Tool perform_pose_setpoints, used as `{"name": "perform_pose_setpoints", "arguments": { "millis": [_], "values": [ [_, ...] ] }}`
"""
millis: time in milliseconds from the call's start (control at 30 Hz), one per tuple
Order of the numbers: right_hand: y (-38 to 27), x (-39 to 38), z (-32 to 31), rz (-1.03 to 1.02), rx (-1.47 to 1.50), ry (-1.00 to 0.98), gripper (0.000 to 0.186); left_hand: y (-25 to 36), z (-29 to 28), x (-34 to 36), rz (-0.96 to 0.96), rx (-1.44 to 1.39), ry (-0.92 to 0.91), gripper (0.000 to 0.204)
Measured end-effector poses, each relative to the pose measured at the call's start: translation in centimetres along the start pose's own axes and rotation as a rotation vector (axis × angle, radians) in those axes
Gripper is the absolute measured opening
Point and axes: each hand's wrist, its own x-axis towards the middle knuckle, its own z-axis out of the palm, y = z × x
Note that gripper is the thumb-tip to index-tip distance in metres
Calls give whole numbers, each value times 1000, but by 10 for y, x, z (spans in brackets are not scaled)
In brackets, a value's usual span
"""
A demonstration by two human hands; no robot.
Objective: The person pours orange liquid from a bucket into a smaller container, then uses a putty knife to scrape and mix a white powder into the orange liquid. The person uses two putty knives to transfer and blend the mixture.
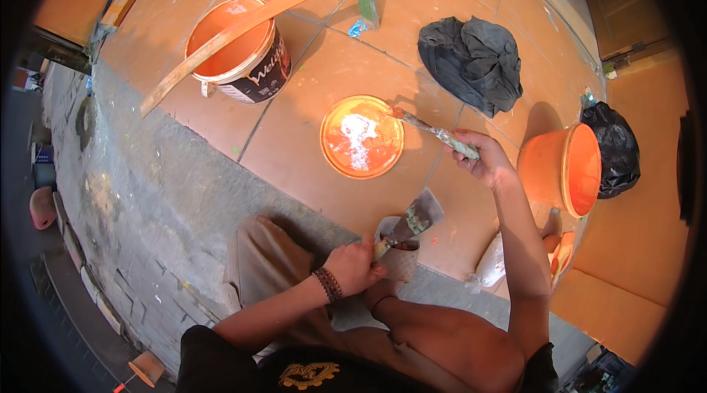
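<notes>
Head view: left hand (353, 264) grips broad putty knife (423, 211), right hand (477, 159) narrow scraper (433, 129); both by handles, probably for cleaner hold; scraper tip at orange lid (324, 139) beyond left hand.

Slim scraper (433, 129), orange-caked tip at rim of round orange lid (362, 175)! Lid flat, bright white across middle. Broad scraper (414, 219) held nearer, stained blade angled forward.

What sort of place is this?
Likely a tiled porch used as a paint work area: an orange-lined bucket, an orange-smeared lid on the tiles, and a scraper in the left hand.
</notes>
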Motion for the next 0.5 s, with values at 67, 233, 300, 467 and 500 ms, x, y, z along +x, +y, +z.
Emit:
{"name": "perform_pose_setpoints", "arguments": {
  "millis": [67,233,300,467,500],
  "values": [
    [20,9,-7,4,40,27,20,-20,-22,-16,-120,-27,145,34],
    [73,26,-13,28,100,8,16,-58,-48,-28,-272,-107,382,29],
    [81,28,-14,64,108,-2,17,-58,-51,-22,-261,-124,442,29],
    [81,24,-16,122,52,-27,18,-53,-52,3,-273,-89,518,33],
    [80,21,-13,139,46,-16,19,-54,-53,6,-266,-83,531,33]
  ]
}}
